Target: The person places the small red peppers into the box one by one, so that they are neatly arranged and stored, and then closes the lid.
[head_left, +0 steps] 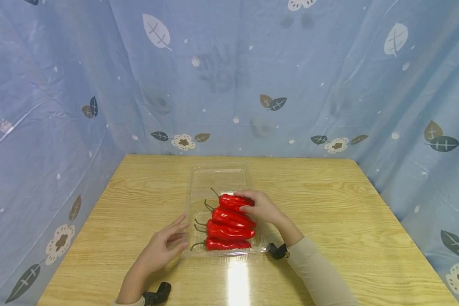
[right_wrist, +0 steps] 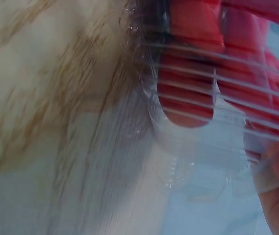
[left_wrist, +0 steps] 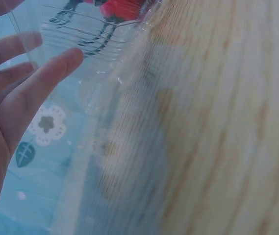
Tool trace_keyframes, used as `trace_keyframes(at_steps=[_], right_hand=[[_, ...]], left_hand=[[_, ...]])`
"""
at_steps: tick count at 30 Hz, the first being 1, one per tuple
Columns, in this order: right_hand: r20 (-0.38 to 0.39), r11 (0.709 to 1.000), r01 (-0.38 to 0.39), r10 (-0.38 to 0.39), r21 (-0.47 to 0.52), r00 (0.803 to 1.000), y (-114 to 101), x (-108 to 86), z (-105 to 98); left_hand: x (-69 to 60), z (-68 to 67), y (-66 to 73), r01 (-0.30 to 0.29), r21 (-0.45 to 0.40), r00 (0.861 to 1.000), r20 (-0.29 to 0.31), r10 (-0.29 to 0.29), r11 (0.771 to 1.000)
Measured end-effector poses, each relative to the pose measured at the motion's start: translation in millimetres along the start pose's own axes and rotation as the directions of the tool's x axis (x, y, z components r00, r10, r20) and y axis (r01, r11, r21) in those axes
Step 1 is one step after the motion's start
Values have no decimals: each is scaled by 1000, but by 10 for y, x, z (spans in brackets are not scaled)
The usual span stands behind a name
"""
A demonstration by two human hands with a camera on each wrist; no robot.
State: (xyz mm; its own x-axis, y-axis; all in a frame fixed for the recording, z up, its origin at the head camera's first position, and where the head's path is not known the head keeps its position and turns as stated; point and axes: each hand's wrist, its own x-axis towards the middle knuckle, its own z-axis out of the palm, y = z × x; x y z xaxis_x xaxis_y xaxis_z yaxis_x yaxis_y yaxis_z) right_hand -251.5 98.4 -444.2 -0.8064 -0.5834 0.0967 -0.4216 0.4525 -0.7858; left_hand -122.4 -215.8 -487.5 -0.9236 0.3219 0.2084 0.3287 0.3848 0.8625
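Several glossy red peppers with curved green stems lie side by side in a clear plastic clamshell box, stems toward the left. My right hand holds the farthest pepper at its right end, thumb on the near side and fingers over the far side. In the right wrist view, peppers show through the box's ribbed wall, with part of the hand at the right edge. My left hand is at the box's left side, fingers slightly bent, fingertips at the wall; whether they touch it I cannot tell.
The box's clear lid lies folded back on the far side. All this is on a light wooden table, with a blue patterned curtain behind and at both sides. Black wrist mounts sit at both wrists.
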Motion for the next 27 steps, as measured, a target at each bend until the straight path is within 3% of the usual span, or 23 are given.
trace_keyframes(at_steps=[4, 10, 27], right_hand=[[9, 999, -32, 32, -12, 999, -16, 15, 35], [29, 998, 2, 0, -60, 1000, 14, 43, 83], [95, 998, 8, -2, -58, 996, 5, 59, 100]], left_hand=[[-6, 8, -5, 0, 2, 1000, 1, 0, 1000], [-3, 4, 3, 13, 4, 1000, -2, -13, 1000], [0, 3, 51, 31, 19, 1000, -5, -31, 999]])
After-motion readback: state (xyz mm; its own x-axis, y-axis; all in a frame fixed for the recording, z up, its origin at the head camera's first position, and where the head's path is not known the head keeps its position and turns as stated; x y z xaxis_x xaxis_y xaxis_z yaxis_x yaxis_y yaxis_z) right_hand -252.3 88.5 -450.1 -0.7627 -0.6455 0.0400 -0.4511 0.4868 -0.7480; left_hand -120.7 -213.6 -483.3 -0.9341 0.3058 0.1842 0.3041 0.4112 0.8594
